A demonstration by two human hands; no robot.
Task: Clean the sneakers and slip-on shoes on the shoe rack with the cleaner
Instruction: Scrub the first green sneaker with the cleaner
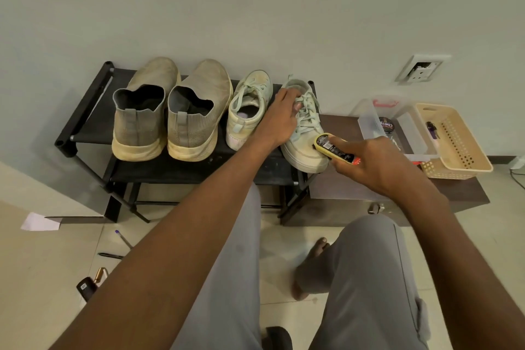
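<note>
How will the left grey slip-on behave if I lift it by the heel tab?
The left slip-on looks knitted with a slouching collar, so the upper will probably flex. Its thick foam-like sole suggests it is light for its size. Standing flat on the rack, it seems unlikely to tip.

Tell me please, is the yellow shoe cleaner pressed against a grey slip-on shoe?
No, the right hand presses the yellow shoe cleaner against the white lace-up sneaker.

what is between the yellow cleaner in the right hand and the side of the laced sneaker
Nothing visible: the right hand already presses the yellow cleaner applicator against the pale laced sneaker's side.
</note>
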